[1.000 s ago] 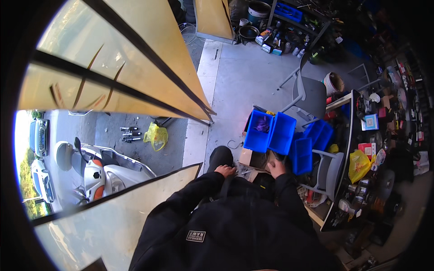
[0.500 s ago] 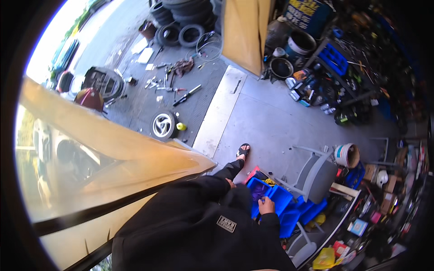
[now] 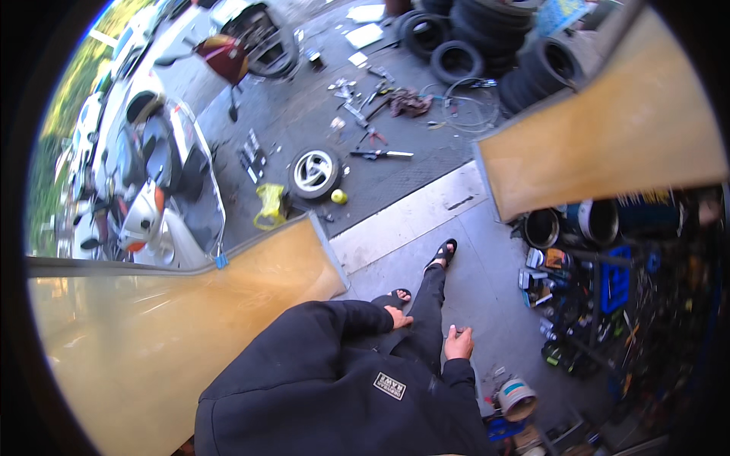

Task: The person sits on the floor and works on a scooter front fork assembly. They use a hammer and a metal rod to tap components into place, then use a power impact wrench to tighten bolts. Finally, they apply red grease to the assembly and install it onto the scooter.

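Observation:
My left hand [image 3: 398,317] hangs beside my left thigh, fingers partly stretched, and no object shows in it. Out in front of my right side is my right hand [image 3: 458,342], its fingers curled in. A small pale spot shows at its fingertips; whether it is a held thing or a nail I cannot make out. Below the hands my feet, in black sandals [image 3: 447,252], are in mid-stride on the grey floor [image 3: 487,281]. Neither hand touches any of the things around.
Yellowish curtain panels [image 3: 608,144] flank a pale threshold strip [image 3: 414,220]. Beyond it lie a wheel [image 3: 315,173], scattered tools [image 3: 380,154], stacked tyres [image 3: 490,34] and a scooter [image 3: 148,216]. To the right are a cluttered rack [image 3: 608,304] and a white bucket [image 3: 517,399].
My view has turned and moved toward the threshold. The blue bins and grey chair near my right hand have left view. My left hand and second foot now show more fully.

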Demonstrator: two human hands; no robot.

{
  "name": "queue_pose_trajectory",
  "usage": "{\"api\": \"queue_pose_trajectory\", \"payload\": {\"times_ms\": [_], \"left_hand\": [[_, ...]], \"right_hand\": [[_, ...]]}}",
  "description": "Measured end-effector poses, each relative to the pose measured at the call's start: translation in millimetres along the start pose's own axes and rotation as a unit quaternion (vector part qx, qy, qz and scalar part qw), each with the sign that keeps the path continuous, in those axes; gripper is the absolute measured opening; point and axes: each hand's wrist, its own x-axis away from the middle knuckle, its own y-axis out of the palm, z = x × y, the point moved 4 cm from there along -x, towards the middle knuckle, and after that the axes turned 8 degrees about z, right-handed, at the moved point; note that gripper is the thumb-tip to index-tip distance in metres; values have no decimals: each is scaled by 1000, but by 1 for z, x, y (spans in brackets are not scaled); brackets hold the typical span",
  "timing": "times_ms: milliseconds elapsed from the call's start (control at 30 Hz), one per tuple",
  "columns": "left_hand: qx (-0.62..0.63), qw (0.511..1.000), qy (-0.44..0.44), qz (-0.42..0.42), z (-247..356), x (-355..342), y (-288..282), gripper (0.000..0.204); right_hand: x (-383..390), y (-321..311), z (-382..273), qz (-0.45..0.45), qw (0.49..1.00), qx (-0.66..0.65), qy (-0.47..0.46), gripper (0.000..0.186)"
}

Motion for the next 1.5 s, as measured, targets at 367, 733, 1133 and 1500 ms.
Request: {"api": "queue_pose_trajectory", "payload": {"times_ms": [367, 733, 1133, 1500], "left_hand": [[446, 841, -273, 140, -8, -14, -158, 38], [886, 410, -215, -18, -138, -38, -178, 53], [579, -8, -550, 602, -761, 60, 182, 36], [385, 37, -775, 500, -883, 15, 386, 39]], "right_hand": [[-161, 7, -110, -267, 907, 265, -192, 56], [-322, 38, -375, -108, 947, 137, -269, 31], [-674, 465, -562, -233, 890, 189, -343, 17], [-705, 727, -589, -317, 697, 299, -569, 28]]}}
